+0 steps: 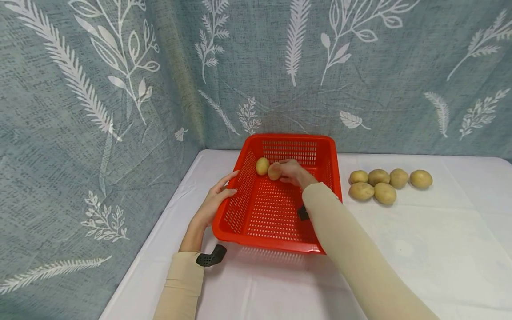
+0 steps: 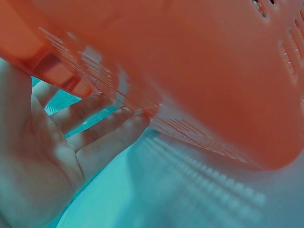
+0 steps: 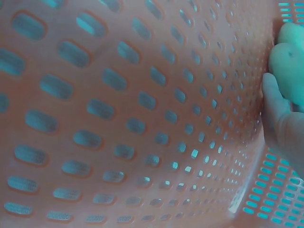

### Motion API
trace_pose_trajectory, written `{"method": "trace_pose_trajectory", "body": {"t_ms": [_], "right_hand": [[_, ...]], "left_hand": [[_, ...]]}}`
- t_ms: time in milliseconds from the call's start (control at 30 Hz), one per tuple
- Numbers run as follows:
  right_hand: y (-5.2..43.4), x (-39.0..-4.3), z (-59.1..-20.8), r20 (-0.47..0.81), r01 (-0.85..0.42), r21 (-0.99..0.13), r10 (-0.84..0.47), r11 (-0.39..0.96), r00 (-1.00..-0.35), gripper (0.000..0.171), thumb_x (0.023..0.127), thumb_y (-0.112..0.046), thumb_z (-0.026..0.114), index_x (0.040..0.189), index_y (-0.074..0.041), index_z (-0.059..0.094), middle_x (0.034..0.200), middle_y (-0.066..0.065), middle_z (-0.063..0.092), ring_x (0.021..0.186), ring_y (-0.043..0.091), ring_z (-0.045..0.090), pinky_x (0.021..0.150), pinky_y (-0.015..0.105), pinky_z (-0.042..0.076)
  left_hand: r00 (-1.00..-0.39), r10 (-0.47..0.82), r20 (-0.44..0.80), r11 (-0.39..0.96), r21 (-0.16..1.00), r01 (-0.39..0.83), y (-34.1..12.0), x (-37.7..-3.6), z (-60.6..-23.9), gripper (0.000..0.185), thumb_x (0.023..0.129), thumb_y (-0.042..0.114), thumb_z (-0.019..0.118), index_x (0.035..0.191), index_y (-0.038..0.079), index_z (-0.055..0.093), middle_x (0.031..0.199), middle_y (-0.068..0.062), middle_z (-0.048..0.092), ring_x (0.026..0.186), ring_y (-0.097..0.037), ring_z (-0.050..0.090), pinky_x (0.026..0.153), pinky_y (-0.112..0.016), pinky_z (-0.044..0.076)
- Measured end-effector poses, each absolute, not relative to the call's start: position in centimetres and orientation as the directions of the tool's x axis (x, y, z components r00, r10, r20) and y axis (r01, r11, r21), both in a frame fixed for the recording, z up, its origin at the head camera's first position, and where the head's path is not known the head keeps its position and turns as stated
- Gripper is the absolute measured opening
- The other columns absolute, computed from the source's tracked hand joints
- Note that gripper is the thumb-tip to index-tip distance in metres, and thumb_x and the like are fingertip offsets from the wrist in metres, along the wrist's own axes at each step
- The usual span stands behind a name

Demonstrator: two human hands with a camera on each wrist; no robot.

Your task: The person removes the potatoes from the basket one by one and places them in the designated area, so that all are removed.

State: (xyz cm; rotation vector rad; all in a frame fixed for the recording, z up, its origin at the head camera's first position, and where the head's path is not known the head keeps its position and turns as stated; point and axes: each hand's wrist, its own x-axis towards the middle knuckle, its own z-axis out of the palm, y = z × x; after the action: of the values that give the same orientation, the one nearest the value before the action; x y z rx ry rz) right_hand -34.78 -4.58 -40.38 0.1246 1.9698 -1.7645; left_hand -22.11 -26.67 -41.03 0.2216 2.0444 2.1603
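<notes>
Inside the red plastic basket, my right hand holds a potato low over the perforated floor. Another potato lies just left of it, near the back left corner. The right wrist view shows the thumb against the held potato, with the other fingers mostly hidden. At the basket's left side, my left hand grips the rim. In the left wrist view, this left hand has its fingers spread below the rim against the outer wall, the thumb end hidden.
Several potatoes lie grouped on the white tablecloth to the right of the basket. A blue-grey curtain with white leaf prints hangs behind and along the left. The basket's patterned shadow falls on the cloth below its front side.
</notes>
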Motion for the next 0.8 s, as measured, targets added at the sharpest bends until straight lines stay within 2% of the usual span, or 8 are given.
{"method": "trace_pose_trajectory", "body": {"t_ms": [167, 267, 300, 433, 533, 667, 800], "right_hand": [[-4.7, -34.5, -40.5, -0.378, 0.331, -0.920, -0.253, 0.209, -0.891, 0.044, 0.097, -0.017, 0.055, 0.134, 0.001, 0.040, 0.135, 0.017, 0.044, 0.115, 0.025, 0.047, 0.092, 0.037, 0.044], [-4.6, -35.0, -41.1, -0.354, 0.298, -0.925, -0.253, 0.234, -0.900, 0.044, 0.094, -0.021, 0.059, 0.129, 0.001, 0.043, 0.130, 0.016, 0.047, 0.114, 0.025, 0.050, 0.091, 0.037, 0.045], [-4.6, -35.7, -42.1, -0.332, 0.276, -0.934, -0.264, 0.228, -0.905, 0.046, 0.091, -0.023, 0.064, 0.126, 0.001, 0.045, 0.126, 0.015, 0.049, 0.109, 0.025, 0.053, 0.087, 0.036, 0.047], [-4.6, -36.2, -42.6, -0.322, 0.263, -0.936, -0.268, 0.234, -0.908, 0.050, 0.088, -0.022, 0.068, 0.126, 0.002, 0.046, 0.125, 0.015, 0.049, 0.108, 0.026, 0.055, 0.087, 0.036, 0.048], [-4.7, -35.2, -41.2, -0.344, 0.285, -0.927, -0.256, 0.243, -0.903, 0.048, 0.091, -0.018, 0.064, 0.130, 0.002, 0.044, 0.130, 0.015, 0.046, 0.114, 0.027, 0.051, 0.093, 0.039, 0.045], [-4.6, -34.4, -40.2, -0.364, 0.304, -0.922, -0.268, 0.240, -0.892, 0.042, 0.092, -0.015, 0.061, 0.128, 0.001, 0.045, 0.130, 0.016, 0.045, 0.108, 0.025, 0.051, 0.095, 0.039, 0.044], [-4.5, -34.0, -39.7, -0.377, 0.318, -0.919, -0.281, 0.235, -0.882, 0.044, 0.092, -0.015, 0.062, 0.129, -0.001, 0.043, 0.131, 0.016, 0.044, 0.102, 0.023, 0.050, 0.095, 0.040, 0.043]], "left_hand": [[-0.976, 0.218, -0.009, -0.054, 0.998, -0.021, -26.7, -22.1, -41.1, 0.057, 0.096, 0.009, 0.043, 0.151, 0.016, 0.029, 0.131, -0.025, 0.041, 0.101, -0.031, 0.055, 0.075, -0.038, 0.053], [-0.976, 0.218, -0.008, -0.053, 0.998, -0.020, -26.7, -22.0, -41.1, 0.057, 0.096, 0.009, 0.043, 0.151, 0.016, 0.028, 0.131, -0.025, 0.040, 0.102, -0.031, 0.055, 0.075, -0.038, 0.053], [-0.976, 0.218, -0.007, -0.053, 0.998, -0.018, -26.7, -22.0, -41.1, 0.057, 0.096, 0.009, 0.043, 0.151, 0.016, 0.028, 0.131, -0.025, 0.040, 0.101, -0.030, 0.055, 0.075, -0.038, 0.053], [-0.977, 0.215, 0.000, -0.052, 0.999, -0.012, -26.7, -22.0, -41.0, 0.057, 0.096, 0.009, 0.044, 0.151, 0.015, 0.029, 0.130, -0.025, 0.041, 0.099, -0.029, 0.056, 0.074, -0.037, 0.053], [-0.977, 0.213, 0.003, -0.057, 0.998, -0.009, -26.7, -22.1, -41.0, 0.057, 0.095, 0.008, 0.044, 0.150, 0.015, 0.029, 0.129, -0.025, 0.042, 0.098, -0.028, 0.057, 0.074, -0.037, 0.054], [-0.977, 0.215, 0.005, -0.061, 0.998, -0.008, -26.7, -22.1, -41.0, 0.057, 0.095, 0.008, 0.044, 0.150, 0.015, 0.029, 0.130, -0.025, 0.041, 0.099, -0.028, 0.056, 0.074, -0.036, 0.053], [-0.976, 0.220, 0.005, -0.063, 0.998, -0.009, -26.7, -22.1, -41.0, 0.057, 0.096, 0.009, 0.044, 0.151, 0.015, 0.029, 0.131, -0.026, 0.040, 0.100, -0.029, 0.056, 0.075, -0.037, 0.053]]}}
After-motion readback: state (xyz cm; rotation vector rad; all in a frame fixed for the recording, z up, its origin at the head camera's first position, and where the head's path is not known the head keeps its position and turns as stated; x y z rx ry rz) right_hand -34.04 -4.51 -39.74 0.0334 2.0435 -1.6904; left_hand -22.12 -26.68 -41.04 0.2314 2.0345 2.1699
